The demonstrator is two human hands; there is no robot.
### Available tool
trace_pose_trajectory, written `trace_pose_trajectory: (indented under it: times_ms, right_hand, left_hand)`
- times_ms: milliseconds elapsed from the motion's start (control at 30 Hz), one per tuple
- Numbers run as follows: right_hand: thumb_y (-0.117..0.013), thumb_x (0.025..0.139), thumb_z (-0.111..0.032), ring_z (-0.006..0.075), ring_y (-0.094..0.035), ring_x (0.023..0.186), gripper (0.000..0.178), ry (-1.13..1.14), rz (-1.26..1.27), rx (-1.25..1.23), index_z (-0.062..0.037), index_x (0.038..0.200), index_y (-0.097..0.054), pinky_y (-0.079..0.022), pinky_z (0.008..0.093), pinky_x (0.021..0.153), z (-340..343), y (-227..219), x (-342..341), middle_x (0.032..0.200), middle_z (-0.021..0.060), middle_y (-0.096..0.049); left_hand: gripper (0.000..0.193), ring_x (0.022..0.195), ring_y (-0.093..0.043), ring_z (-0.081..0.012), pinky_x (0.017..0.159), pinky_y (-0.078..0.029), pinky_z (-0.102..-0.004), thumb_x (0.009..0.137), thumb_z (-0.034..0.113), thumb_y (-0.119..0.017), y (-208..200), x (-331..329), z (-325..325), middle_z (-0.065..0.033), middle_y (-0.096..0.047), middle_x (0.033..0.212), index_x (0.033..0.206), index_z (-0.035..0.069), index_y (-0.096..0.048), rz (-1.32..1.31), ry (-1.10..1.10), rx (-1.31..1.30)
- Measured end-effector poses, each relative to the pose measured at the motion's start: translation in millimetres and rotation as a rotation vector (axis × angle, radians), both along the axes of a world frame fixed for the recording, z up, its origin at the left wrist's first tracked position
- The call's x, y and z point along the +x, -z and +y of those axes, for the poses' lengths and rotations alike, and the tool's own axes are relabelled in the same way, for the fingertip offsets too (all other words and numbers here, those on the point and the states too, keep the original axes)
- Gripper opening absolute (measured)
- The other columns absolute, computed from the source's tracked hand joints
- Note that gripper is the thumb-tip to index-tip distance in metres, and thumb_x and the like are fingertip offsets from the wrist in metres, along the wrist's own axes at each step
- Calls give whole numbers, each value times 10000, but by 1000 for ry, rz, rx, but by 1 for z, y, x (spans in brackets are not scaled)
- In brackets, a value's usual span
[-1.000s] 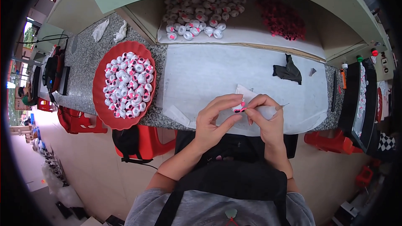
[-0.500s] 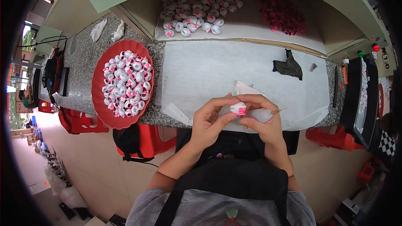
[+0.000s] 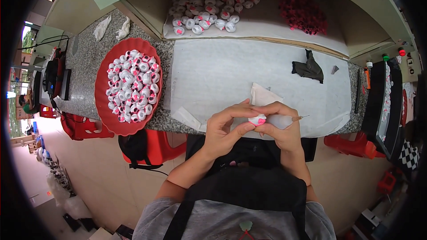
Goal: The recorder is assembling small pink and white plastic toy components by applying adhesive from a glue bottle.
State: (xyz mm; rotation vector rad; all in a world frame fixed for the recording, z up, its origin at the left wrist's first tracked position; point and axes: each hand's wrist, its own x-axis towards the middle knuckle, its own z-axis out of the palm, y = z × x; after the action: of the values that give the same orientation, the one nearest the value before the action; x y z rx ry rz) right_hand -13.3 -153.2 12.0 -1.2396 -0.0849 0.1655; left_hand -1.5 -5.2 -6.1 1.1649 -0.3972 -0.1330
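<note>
Over the near edge of the white work sheet (image 3: 213, 71), my left hand (image 3: 219, 132) pinches a small rounded white piece with a bright pink part (image 3: 257, 120) between thumb and fingers. My right hand (image 3: 287, 137) meets it from the other side, its thumb and fingertips also at the piece. Tucked in that right hand is a translucent squeeze bottle (image 3: 279, 121), its thin needle tip pointing right. A folded white cloth or paper (image 3: 263, 94) lies just beyond my fingers. Part of the piece is hidden by my fingertips.
A red scalloped dish (image 3: 102, 104) heaped with similar white-and-pink pieces (image 3: 133, 84) stands to the left. On the shelf behind are more white pieces (image 3: 204, 18) and a pile of dark pink parts (image 3: 302, 12). A dark cloth (image 3: 309, 69) lies at right; red stools (image 3: 164, 146) stand below the counter.
The piece has turned between my fingertips, with its pink part now facing more toward the right. Both hands have closed in around it slightly, and the bottle stays in my right hand.
</note>
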Motion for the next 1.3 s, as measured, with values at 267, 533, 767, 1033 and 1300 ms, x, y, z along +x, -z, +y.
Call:
trace_pose_trajectory:
  times_ms: [267, 533, 767, 1033, 1300]
  right_hand:
    - [-651, 644, -10, 81, -508, 591, 254, 34, 16, 67, 25, 881, -568, -407, 190, 515, 4, 3, -3, 740, 70, -581]
    - [-633, 647, 17, 95, -509, 542, 285, 45, 53, 96, 28, 918, -544, -398, 190, 469, 2, 3, -4, 657, 70, -551]
    - [-547, 666, 3, 126, -517, 544, 272, 27, 84, 19, 57, 929, -511, -405, 205, 437, 2, -3, -6, 705, 115, -557]
    - [-553, 672, -26, 122, -507, 535, 264, 80, 97, 83, 50, 920, -504, -399, 208, 436, 7, 2, 0, 700, 105, -550]
    - [-556, 695, 11, 98, -500, 563, 253, 61, 100, 118, 48, 943, -524, -397, 200, 463, 6, 3, 1, 700, 75, -550]
  left_hand:
    - [190, 903, -523, -186, 940, -255, -416, 710, 9, -572, -2, -3, -2, -97, -572, 915, 899, 6, -555, -70, -72, 48]
    - [230, 923, -509, -193, 948, -249, -405, 718, -6, -550, -2, 1, 2, -119, -559, 929, 947, -14, -528, -13, 57, 41]
    - [261, 920, -496, -146, 958, -238, -367, 730, -48, -514, -1, -7, -2, -97, -544, 953, 988, -10, -512, 101, 44, -70]
    - [253, 900, -496, -140, 957, -232, -347, 734, -39, -515, 1, -2, -9, -90, -538, 945, 985, -12, -505, 130, -6, -87]
    - [254, 926, -468, -150, 852, -343, -293, 751, -29, -513, 2, -7, -7, -101, -521, 974, 1004, -39, -495, 144, -50, -55]
